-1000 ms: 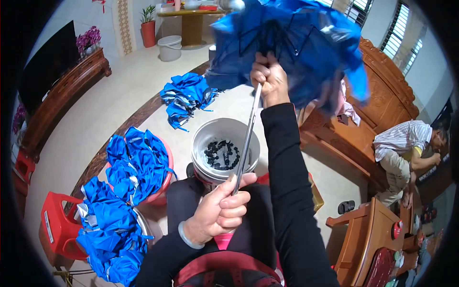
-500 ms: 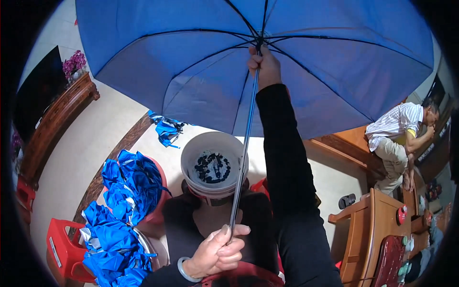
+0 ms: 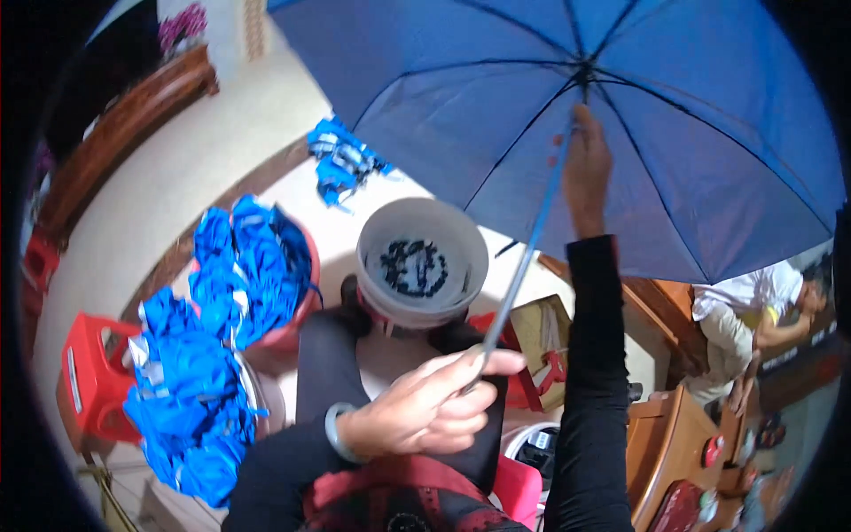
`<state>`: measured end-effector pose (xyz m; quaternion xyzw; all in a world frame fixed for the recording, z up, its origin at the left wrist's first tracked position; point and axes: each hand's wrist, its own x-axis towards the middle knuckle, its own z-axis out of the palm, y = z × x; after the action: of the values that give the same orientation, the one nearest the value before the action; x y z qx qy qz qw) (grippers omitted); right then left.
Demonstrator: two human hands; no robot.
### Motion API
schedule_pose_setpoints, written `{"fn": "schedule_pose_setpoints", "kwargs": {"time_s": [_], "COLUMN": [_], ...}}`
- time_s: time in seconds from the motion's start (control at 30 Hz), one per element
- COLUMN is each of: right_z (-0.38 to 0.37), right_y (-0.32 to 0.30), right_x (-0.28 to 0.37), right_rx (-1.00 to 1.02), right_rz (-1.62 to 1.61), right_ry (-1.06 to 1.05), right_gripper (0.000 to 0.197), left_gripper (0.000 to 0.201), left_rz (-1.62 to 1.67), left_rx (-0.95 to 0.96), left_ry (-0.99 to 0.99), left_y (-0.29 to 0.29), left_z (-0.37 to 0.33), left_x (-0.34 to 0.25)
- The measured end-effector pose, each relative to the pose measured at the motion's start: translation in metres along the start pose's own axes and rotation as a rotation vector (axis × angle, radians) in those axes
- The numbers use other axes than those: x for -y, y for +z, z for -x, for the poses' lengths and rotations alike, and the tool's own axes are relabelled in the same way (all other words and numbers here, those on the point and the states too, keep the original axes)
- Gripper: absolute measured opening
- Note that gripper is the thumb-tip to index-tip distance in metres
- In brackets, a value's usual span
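Observation:
A blue umbrella [image 3: 541, 142] is spread wide and leans to the right, its ribs and the underside of its canopy facing me. My left hand [image 3: 434, 403], with a pale bangle at the wrist, is closed round the lower end of the metal shaft [image 3: 525, 266], the index finger jutting right. Just below the hub, my right hand [image 3: 588, 168] is closed about the upper shaft, slightly blurred. Between my knees stands a whitish bucket [image 3: 372, 275] with small black parts at its bottom.
Left of my legs, heaped blue umbrellas [image 3: 253, 275] fill a reddish tub, with another blue heap [image 3: 191, 408] nearer me. More blue umbrellas [image 3: 341, 164] lie on the floor ahead. A red stool [image 3: 93, 372] stands at left, a wooden table [image 3: 678, 443] at right. A seated person [image 3: 736, 324] is beyond it.
The umbrella has swung to the right, both hands moving with it. The right hand sits slightly lower beneath the hub. My view has shifted, bringing a cardboard box beside the bucket into sight.

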<state>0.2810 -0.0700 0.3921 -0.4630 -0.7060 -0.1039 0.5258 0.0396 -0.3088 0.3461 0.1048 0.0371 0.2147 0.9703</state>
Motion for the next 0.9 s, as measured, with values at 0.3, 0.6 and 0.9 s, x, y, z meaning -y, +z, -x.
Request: {"fn": "schedule_pose_setpoints", "kwargs": {"time_s": [0.3, 0.6, 0.9], "right_z": [0.012, -0.037, -0.075], "right_y": [0.016, -0.014, 0.031], "right_x": [-0.009, 0.053, 0.036], "right_rx": [0.138, 0.057, 0.355], "right_rz": [0.155, -0.138, -0.237], "right_ry": [-0.640, -0.176, 0.369], "right_gripper": [0.037, 0.038, 0.036], "left_gripper": [0.049, 0.037, 0.024], "left_rz": [-0.019, -1.429, -1.978], "left_rx": [0.285, -0.282, -0.765], "left_ry": [0.190, 0.747, 0.861], "left_y": [-0.034, -0.090, -0.183], "left_z": [-0.013, -0.008, 0.054], "left_x": [0.014, -0.029, -0.037]}}
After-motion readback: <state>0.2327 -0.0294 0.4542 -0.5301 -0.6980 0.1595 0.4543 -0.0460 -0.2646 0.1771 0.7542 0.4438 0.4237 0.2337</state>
